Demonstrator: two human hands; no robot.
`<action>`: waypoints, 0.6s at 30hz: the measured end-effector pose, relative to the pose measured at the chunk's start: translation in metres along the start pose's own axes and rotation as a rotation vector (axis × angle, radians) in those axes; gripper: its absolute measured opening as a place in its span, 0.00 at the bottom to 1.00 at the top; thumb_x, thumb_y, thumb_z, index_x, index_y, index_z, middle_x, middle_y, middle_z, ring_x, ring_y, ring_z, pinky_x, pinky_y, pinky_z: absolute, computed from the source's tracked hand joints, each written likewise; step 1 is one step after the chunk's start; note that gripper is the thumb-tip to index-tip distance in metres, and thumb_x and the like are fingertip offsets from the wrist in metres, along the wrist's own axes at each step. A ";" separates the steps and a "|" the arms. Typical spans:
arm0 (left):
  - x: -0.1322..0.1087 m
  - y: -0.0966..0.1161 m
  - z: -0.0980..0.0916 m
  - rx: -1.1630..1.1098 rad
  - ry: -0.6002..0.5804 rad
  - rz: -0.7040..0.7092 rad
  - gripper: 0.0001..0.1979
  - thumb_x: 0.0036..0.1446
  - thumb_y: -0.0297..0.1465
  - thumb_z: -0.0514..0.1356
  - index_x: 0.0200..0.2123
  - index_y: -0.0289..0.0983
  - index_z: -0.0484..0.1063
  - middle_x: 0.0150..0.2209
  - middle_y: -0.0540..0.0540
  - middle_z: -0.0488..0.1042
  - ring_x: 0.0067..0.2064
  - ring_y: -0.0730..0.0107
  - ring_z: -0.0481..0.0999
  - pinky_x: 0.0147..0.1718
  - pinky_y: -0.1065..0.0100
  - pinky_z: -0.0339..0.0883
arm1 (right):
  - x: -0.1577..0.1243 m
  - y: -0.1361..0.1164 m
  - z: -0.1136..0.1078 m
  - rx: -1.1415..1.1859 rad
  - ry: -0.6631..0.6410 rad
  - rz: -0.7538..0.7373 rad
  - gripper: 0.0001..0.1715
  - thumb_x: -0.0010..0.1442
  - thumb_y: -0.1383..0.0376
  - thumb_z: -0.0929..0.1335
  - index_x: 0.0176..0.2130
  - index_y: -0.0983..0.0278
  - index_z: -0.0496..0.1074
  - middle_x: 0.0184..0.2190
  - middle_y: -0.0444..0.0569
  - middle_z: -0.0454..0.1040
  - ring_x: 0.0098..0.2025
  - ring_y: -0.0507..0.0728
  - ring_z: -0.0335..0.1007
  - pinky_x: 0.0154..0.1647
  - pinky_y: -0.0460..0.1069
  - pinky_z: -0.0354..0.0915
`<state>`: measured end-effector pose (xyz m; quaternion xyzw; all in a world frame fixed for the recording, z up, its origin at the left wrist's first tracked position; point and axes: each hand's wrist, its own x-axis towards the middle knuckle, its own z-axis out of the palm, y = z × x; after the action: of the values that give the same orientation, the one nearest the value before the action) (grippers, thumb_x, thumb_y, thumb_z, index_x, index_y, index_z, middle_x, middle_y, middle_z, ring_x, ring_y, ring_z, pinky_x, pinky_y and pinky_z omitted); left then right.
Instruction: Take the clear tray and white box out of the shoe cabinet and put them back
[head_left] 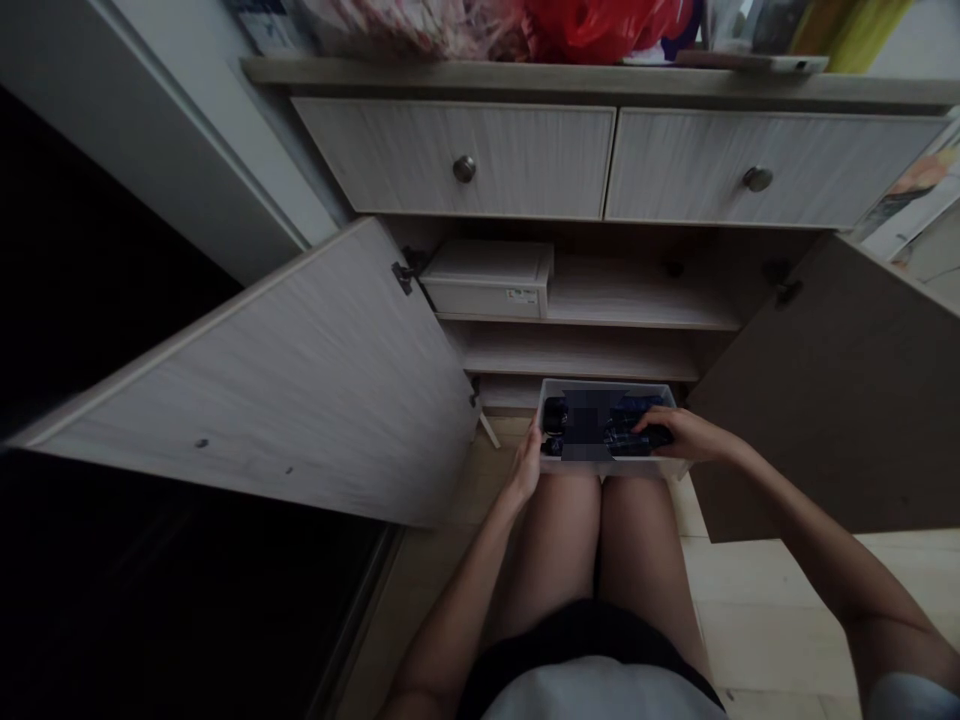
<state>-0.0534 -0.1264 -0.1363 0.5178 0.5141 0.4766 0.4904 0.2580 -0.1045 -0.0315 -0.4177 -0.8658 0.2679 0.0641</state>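
A whitish open-topped storage box [551, 467] sits over my knees, in front of the open cabinet. My left hand [529, 462] grips its left side, fingers against the outer wall. Several dark blue and black items [553, 415] lie inside; a blurred patch covers the middle of the contents, so their kind cannot be made out. My right hand [671, 432] reaches over the box's right end. Its curled fingers are closed on a dark item [636, 442] inside, which they partly hide.
Cabinet doors stand open at left [300, 400] and right [832, 400]. A white drawer box [487, 280] rests on the upper shelf [637, 290]. Above are two closed drawers and a countertop [450, 75] with a red plastic bag [600, 25] and other bags. Pale floor [765, 600] lies below.
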 end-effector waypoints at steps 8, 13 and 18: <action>0.000 0.002 0.000 -0.017 0.004 -0.019 0.47 0.55 0.64 0.45 0.67 0.37 0.57 0.70 0.43 0.51 0.72 0.57 0.46 0.70 0.57 0.38 | 0.009 0.001 0.001 -0.119 -0.092 0.041 0.26 0.47 0.71 0.74 0.48 0.60 0.78 0.45 0.53 0.73 0.48 0.61 0.71 0.47 0.50 0.65; -0.001 0.007 0.001 -0.032 -0.022 -0.004 0.46 0.55 0.64 0.45 0.67 0.39 0.58 0.71 0.45 0.50 0.72 0.57 0.47 0.70 0.56 0.39 | 0.016 0.007 0.004 -0.183 -0.128 0.017 0.24 0.47 0.68 0.75 0.47 0.58 0.80 0.41 0.52 0.73 0.43 0.60 0.71 0.44 0.49 0.66; -0.001 0.008 0.001 -0.036 -0.015 0.003 0.46 0.55 0.64 0.45 0.66 0.39 0.59 0.70 0.44 0.53 0.72 0.57 0.46 0.70 0.57 0.37 | 0.012 0.008 0.002 -0.100 -0.139 -0.023 0.24 0.49 0.67 0.75 0.48 0.59 0.79 0.43 0.53 0.74 0.45 0.60 0.71 0.47 0.51 0.67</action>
<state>-0.0522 -0.1271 -0.1286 0.5131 0.5010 0.4826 0.5028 0.2554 -0.0917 -0.0388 -0.3907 -0.8853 0.2520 -0.0139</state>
